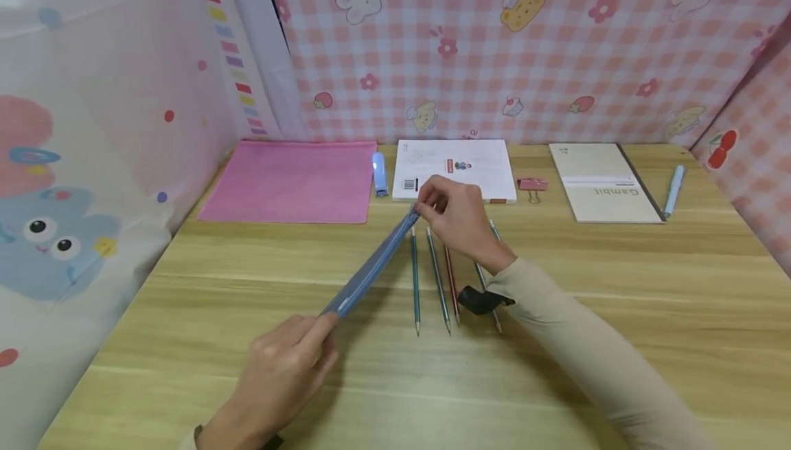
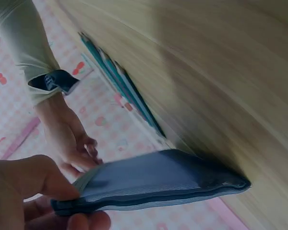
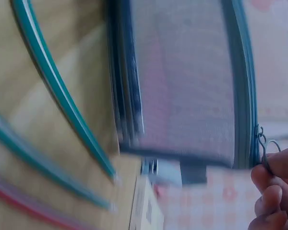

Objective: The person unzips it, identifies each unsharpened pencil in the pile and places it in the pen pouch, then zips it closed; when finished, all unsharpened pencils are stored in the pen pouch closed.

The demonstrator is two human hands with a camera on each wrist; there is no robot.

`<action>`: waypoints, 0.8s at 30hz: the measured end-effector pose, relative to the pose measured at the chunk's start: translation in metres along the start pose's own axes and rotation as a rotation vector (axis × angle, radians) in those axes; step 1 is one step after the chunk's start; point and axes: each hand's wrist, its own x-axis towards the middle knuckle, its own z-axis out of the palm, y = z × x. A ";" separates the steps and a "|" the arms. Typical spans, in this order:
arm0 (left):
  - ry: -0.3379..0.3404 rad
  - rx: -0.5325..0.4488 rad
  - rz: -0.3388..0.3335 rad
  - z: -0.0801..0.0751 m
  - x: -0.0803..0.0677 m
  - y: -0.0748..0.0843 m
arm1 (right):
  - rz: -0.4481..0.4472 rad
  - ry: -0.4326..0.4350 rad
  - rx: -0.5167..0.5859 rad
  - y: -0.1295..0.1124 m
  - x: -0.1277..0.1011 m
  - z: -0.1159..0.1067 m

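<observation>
A long blue zip pouch [image 1: 371, 268] is held up off the wooden desk [image 1: 618, 340], stretched between both hands. My left hand [image 1: 323, 332] grips its near end, thumb on top, as the left wrist view shows on the pouch [image 2: 158, 187]. My right hand [image 1: 423, 208] pinches the small metal zipper pull [image 3: 266, 143] at the far end, beside the pouch's mesh side [image 3: 192, 81]. Several pencils [image 1: 439, 282] lie side by side on the desk under my right forearm, points toward me.
Along the back edge lie a pink folder [image 1: 290, 182], a small light blue item [image 1: 380, 174], a white booklet [image 1: 457, 168], a pink binder clip [image 1: 531, 185], a beige notebook [image 1: 602, 182] and a light blue pen [image 1: 673, 190]. Patterned cloth walls enclose the desk.
</observation>
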 end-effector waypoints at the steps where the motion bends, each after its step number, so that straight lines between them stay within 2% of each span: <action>1: -0.016 0.015 -0.007 -0.002 -0.002 -0.002 | 0.005 0.018 -0.010 0.003 0.002 -0.002; 4: -0.050 0.065 -0.028 -0.008 -0.008 -0.012 | 0.032 0.021 0.003 0.007 0.001 -0.005; 6: -0.082 0.113 -0.067 -0.013 -0.012 -0.021 | 0.046 -0.035 0.031 0.003 -0.003 -0.004; 9: -0.131 0.190 -0.169 -0.020 -0.020 -0.040 | 0.036 -0.181 0.080 -0.008 -0.014 -0.001; 12: -0.250 0.227 -0.291 -0.021 -0.023 -0.068 | 0.010 -0.361 0.087 -0.020 -0.031 0.001; 15: -0.395 0.212 -0.361 -0.015 -0.021 -0.095 | -0.030 -0.541 0.035 -0.031 -0.049 0.005; 19: -0.543 0.183 -0.379 -0.004 -0.018 -0.117 | -0.108 -0.707 -0.084 -0.040 -0.066 0.014; 22: -0.604 0.168 -0.390 0.001 -0.016 -0.126 | -0.163 -0.737 -0.152 -0.042 -0.072 0.022; 24: -0.671 0.152 -0.404 0.001 -0.013 -0.131 | -0.168 -0.741 -0.169 -0.041 -0.074 0.024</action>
